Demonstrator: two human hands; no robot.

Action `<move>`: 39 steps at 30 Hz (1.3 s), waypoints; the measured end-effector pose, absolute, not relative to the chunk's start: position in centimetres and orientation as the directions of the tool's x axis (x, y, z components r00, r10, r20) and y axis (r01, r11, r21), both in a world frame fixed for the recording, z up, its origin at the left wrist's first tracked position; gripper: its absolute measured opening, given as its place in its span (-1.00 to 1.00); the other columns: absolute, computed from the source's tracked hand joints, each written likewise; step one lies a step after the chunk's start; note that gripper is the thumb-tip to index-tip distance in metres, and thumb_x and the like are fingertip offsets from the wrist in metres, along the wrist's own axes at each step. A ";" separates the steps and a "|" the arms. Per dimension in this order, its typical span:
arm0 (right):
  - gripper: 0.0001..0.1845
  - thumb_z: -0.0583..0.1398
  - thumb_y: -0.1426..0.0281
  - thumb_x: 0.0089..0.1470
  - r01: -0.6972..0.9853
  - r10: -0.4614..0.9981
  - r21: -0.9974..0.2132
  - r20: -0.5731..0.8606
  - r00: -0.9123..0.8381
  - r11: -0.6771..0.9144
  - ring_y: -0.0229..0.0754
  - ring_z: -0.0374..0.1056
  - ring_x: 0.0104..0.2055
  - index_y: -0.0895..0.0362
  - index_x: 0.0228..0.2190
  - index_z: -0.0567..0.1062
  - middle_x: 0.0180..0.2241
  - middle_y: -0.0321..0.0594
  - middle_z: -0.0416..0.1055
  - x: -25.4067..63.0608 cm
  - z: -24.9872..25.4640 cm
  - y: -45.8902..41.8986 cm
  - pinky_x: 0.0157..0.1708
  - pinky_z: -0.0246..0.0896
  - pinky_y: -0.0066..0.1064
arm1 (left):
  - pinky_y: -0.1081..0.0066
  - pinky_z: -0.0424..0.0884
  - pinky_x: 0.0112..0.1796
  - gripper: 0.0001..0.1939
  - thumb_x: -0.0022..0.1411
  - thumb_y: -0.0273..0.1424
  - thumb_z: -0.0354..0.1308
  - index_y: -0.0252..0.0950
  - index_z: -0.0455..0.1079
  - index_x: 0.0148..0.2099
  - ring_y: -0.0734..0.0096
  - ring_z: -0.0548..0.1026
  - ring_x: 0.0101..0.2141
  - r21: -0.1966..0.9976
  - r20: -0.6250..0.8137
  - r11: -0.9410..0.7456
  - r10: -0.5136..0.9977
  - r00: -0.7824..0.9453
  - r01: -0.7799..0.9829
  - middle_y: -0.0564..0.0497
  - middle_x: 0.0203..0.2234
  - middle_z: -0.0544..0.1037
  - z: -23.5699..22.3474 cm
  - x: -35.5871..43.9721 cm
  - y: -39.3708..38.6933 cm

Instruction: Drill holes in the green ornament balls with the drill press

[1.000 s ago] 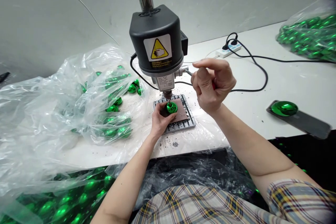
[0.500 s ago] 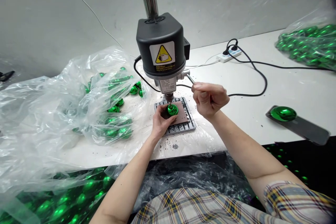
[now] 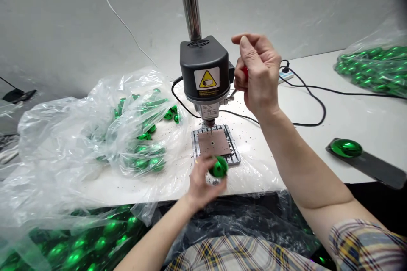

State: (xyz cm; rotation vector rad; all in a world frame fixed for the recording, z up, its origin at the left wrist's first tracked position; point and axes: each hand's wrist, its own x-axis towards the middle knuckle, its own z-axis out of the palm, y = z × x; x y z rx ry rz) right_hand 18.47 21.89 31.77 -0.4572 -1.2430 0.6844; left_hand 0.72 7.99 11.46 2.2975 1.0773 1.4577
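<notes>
My left hand [image 3: 205, 184], smeared by motion, has its fingers curled around a shiny green ball [image 3: 220, 167] in front of the drill press base. Raised beside the drill press head [image 3: 205, 70], my right hand [image 3: 258, 67] is closed around the red knob [image 3: 245, 72] of the feed lever, with the index finger extended. Under the drill chuck [image 3: 210, 123] lies a pinkish-brown board [image 3: 214, 137] with a small hole in it. It rests on the slotted metal base [image 3: 235, 156], which is scattered with dark shavings.
Clear plastic sheeting [image 3: 73, 123] with several green balls [image 3: 144, 136] spreads at left. More green balls [image 3: 74, 245] lie below the table edge. A bag of green balls [image 3: 375, 70] stands at far right. A phone [image 3: 380, 165] bears another green ball [image 3: 346, 148]. A black cable [image 3: 321, 110] crosses the table.
My left hand has drawn the green ball off the board, toward me. My right hand has risen with the lever, and the drill chuck sits clear of the ball.
</notes>
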 end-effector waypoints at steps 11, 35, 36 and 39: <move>-0.80 0.26 0.22 0.25 -0.215 0.661 -0.626 0.714 0.230 0.750 -0.37 -0.15 -0.73 0.03 -0.39 0.49 -0.69 -0.44 0.01 18.0 31.4 21.5 -0.81 -0.35 -0.42 | -0.03 0.43 0.09 -0.32 0.30 -0.39 0.16 -0.28 0.15 0.42 -0.17 0.47 0.15 0.311 -0.602 -0.132 0.739 0.303 0.941 -0.43 0.31 0.27 7.3 -0.6 -0.8; -0.72 0.24 0.10 0.24 -0.154 0.605 -0.586 0.775 0.179 0.796 -0.37 -0.08 -0.74 0.03 -0.36 0.49 -0.70 -0.44 0.05 18.4 30.9 22.2 -0.82 -0.25 -0.43 | 0.48 0.24 -0.55 -0.50 0.19 -0.12 0.21 -0.26 0.38 0.10 0.50 0.32 -0.57 0.970 0.066 -0.013 0.975 -0.213 0.244 0.02 -0.37 0.46 18.3 -8.9 24.7; -0.74 0.26 0.13 0.23 -0.181 0.604 -0.577 0.771 0.200 0.796 -0.37 -0.08 -0.74 0.04 -0.36 0.50 -0.70 -0.44 0.04 18.3 31.0 22.1 -0.82 -0.26 -0.44 | 0.49 0.23 -0.58 -0.47 0.20 -0.06 0.22 -0.21 0.36 0.13 0.51 0.34 -0.58 0.994 0.034 -0.012 0.978 -0.203 0.112 0.01 -0.34 0.47 18.8 -8.9 23.4; -0.80 0.28 0.22 0.23 -0.219 0.610 -0.570 0.756 0.236 0.792 -0.39 -0.11 -0.74 0.07 -0.38 0.52 -0.70 -0.44 0.04 18.2 31.0 21.9 -0.82 -0.31 -0.45 | 0.44 0.38 -0.50 -0.41 0.21 0.02 0.24 -0.14 0.32 0.18 0.39 0.52 -0.42 0.983 -0.028 0.014 0.997 -0.074 -0.184 -0.07 -0.20 0.54 20.1 -8.2 19.4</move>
